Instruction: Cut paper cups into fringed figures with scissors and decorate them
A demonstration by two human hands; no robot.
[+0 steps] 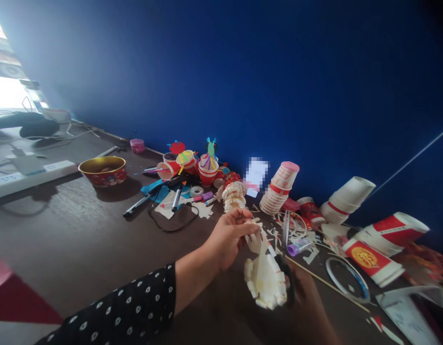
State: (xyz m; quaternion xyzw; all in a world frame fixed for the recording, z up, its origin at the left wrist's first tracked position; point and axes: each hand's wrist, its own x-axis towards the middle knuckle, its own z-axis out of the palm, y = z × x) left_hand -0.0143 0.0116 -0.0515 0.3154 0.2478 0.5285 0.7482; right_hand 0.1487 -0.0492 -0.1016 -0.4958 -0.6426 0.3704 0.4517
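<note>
My left hand (227, 239) pinches the top of a white paper cutout (266, 282), which hangs down with a notched, curled lower edge. My right hand (308, 302), darker and partly blurred, is closed round the black handles of a pair of scissors (286, 227). Their blades point up and stand slightly apart, just right of the paper. Some of the right fingers are hidden behind the paper and the handles. Just beyond my left hand stands a stack of white pieces with cut edges (233, 195).
Stacked paper cups (279, 189) stand by the blue wall, with more cups (392, 232) lying to the right. A thin stick (329, 282), tape roll (347, 280), purple marker (298, 246) and paper scraps surround the right side. A red-gold bowl (102, 172) and power strip (59, 170) sit left.
</note>
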